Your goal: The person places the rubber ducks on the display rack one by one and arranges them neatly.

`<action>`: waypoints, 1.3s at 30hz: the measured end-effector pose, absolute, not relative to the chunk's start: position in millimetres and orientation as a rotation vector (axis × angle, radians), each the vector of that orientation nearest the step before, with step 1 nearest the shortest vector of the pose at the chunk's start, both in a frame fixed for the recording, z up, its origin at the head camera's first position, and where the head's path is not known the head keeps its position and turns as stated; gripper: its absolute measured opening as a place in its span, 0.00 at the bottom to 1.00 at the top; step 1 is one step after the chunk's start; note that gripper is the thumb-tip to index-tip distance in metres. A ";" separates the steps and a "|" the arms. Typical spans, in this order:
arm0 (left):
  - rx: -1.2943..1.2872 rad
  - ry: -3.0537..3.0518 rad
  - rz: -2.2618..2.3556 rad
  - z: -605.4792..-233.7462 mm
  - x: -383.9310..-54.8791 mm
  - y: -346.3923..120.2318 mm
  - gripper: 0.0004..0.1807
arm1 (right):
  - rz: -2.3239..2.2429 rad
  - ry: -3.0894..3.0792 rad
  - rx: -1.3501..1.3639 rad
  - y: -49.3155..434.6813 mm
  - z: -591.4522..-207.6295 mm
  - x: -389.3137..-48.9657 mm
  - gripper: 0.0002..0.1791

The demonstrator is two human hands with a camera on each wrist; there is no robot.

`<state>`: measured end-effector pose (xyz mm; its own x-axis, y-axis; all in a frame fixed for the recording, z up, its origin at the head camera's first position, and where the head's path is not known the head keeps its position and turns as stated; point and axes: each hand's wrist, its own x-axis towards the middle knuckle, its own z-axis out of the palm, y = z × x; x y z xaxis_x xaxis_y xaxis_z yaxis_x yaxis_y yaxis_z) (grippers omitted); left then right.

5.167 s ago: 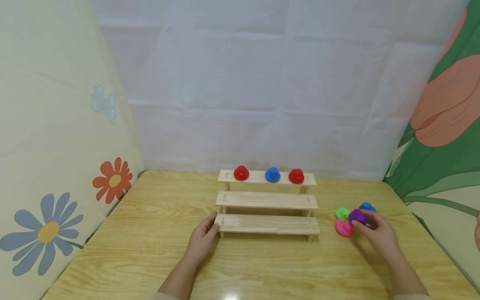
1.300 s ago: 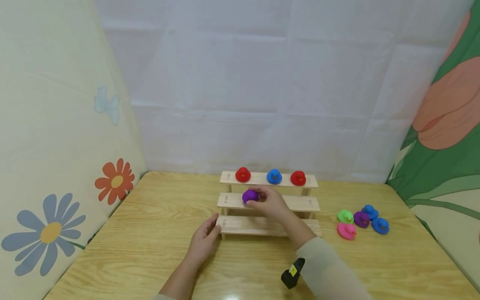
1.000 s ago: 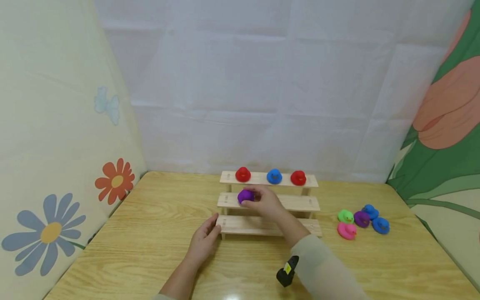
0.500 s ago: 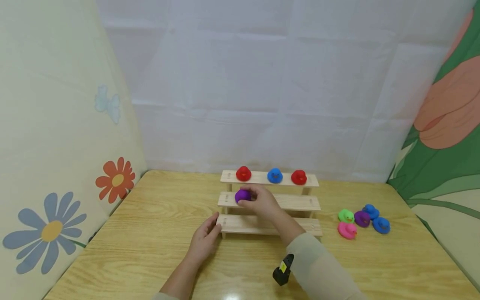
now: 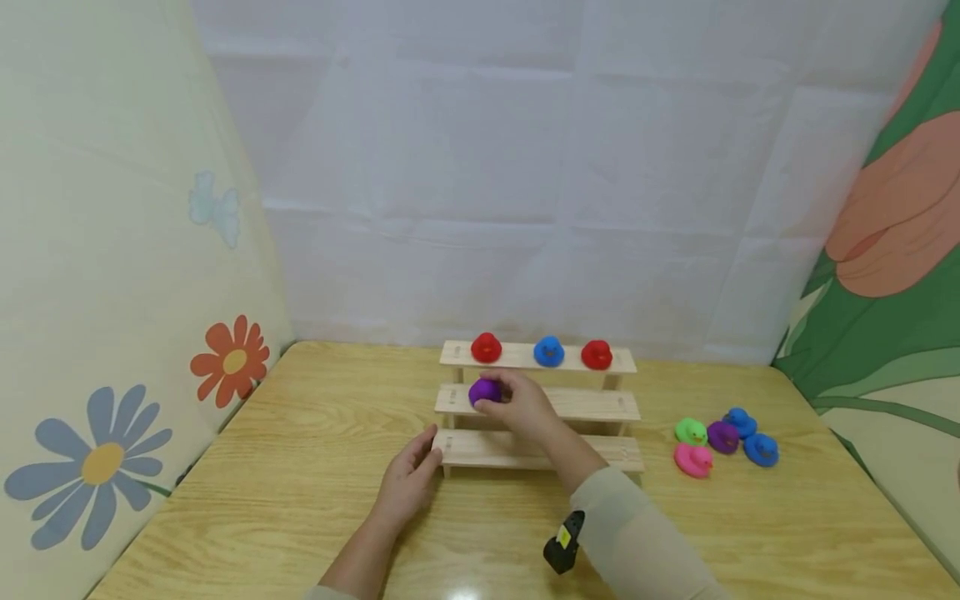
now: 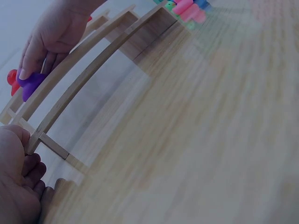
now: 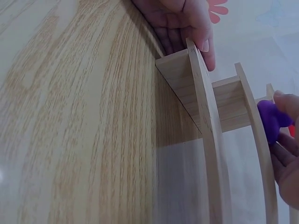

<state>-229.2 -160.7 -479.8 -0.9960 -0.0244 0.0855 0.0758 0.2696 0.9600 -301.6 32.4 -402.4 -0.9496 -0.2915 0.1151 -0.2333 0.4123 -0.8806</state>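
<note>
A three-tier wooden display stand (image 5: 525, 450) stands on the table. Its middle tier bears a purple rubber duck (image 5: 482, 392) toward the left end, which my right hand (image 5: 528, 408) pinches between thumb and fingers. In the right wrist view the purple duck (image 7: 271, 120) sits right at that tier's board. My left hand (image 5: 408, 475) grips the left end of the lowest tier, its thumb at the board's edge and the other fingers curled beside it in the left wrist view. On the top tier sit a red duck (image 5: 486, 348), a blue duck (image 5: 549, 352) and another red duck (image 5: 597, 355).
Right of the stand, a group of ducks lies on the table (image 5: 300, 467): a green duck (image 5: 691, 432), a pink duck (image 5: 693, 460), a second purple duck (image 5: 723, 437) and two blue ones. A white cloth (image 5: 450, 167) hangs behind, with flowered panels at both sides.
My right hand has carried the purple duck from the group at right to the middle tier, then slid a little left with it. My left hand has stayed at the stand.
</note>
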 end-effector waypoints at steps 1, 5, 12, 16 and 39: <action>-0.053 -2.433 -1.853 -479.5 -228.7 -160.7 0.28 | -1.605 2.591 -0.487 32.7 -402.8 -301.5 0.27; -0.052 -2.431 -1.860 -480.5 -229.3 -160.5 0.28 | -1.634 2.578 -0.514 34.0 -404.0 -300.3 0.29; -0.051 -2.416 -1.860 -482.4 -230.2 -160.4 0.27 | -1.685 2.542 -0.497 37.6 -403.1 -295.8 0.28; -0.068 -2.415 -1.851 -481.9 -228.8 -161.0 0.27 | -1.703 2.530 -0.472 43.9 -403.7 -292.8 0.27; -0.067 -2.415 -1.867 -482.5 -230.5 -160.7 0.27 | -1.614 2.681 -0.381 107.7 -408.4 -275.9 0.30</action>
